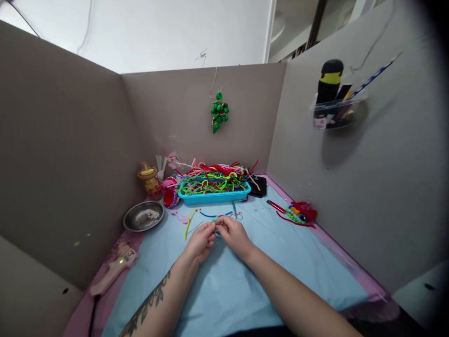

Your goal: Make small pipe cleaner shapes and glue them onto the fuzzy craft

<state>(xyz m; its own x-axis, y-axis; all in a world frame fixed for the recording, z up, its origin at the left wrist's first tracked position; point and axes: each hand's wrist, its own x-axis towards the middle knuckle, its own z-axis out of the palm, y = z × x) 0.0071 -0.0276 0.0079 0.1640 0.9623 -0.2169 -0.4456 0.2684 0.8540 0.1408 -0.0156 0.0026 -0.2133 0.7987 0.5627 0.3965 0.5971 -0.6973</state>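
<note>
From where I stand, the handwork looks to be somewhere partway: a small pale green piece (218,231) sits between the fingertips above the middle of the counter (224,295), but it is mostly covered, so I cannot tell how much of its shape is made and how much is left. The left grip (202,239) is drawn closed, thumb and forefinger pinching the piece from one side; the right grip (234,235) pinches it from the other, knuckles bent, and the two meet fingertip to fingertip with hardly any gap. Off to the left lies a pink glue gun (117,273) with a green light showing, held by neither hand. Just beyond the fingers, a yellow stem (187,228), a blue stem (210,216) and a pair of scissors (237,216) lie loose, seemingly unused for now. A metal bowl (131,220) of whitish bits stands to the left, and a many-coloured piece (301,212), apparently well along or done, rests well apart on the right. Farther back, a blue tray (213,199) is heaped with fuzzy stems (213,178), plenty of them left over, and beyond it a green ornament (220,111), which looks complete, hangs against the back panel (168,112)
</note>
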